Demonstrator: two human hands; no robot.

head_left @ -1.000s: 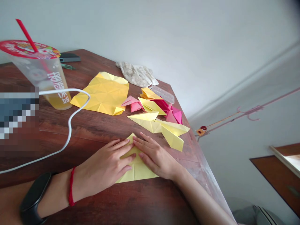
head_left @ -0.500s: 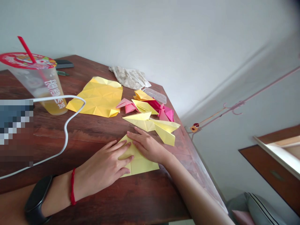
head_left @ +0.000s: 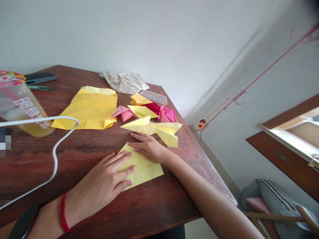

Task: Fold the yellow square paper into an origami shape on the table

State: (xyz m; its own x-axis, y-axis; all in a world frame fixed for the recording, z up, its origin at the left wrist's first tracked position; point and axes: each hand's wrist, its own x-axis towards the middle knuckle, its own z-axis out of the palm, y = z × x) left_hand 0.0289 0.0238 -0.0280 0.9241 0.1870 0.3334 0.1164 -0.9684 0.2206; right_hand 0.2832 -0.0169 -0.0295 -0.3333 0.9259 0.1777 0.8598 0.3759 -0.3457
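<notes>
Pale yellow paper, one creased sheet (head_left: 147, 167), lies flat on the dark wooden table (head_left: 159, 205), under the fingers of both hands. On the left part of the sheet rests the left hand (head_left: 103, 181), palm down; its fingers are spread apart, with the thumb near the lower edge. The right hand (head_left: 152, 147) lies across the far right edge of the sheet. One of its fingertips touches the far corner, while other fingers reach past this edge; they are slightly apart, and neither hand grips anything. Just beyond the sheet is a yellow folded shape (head_left: 166, 131), and behind this, farther from the sheet, a pink folded piece (head_left: 124, 113). Beyond the sheet and to its left lies a golden sheet (head_left: 92, 108). Well left of the sheet bends a white cable (head_left: 55, 159).
</notes>
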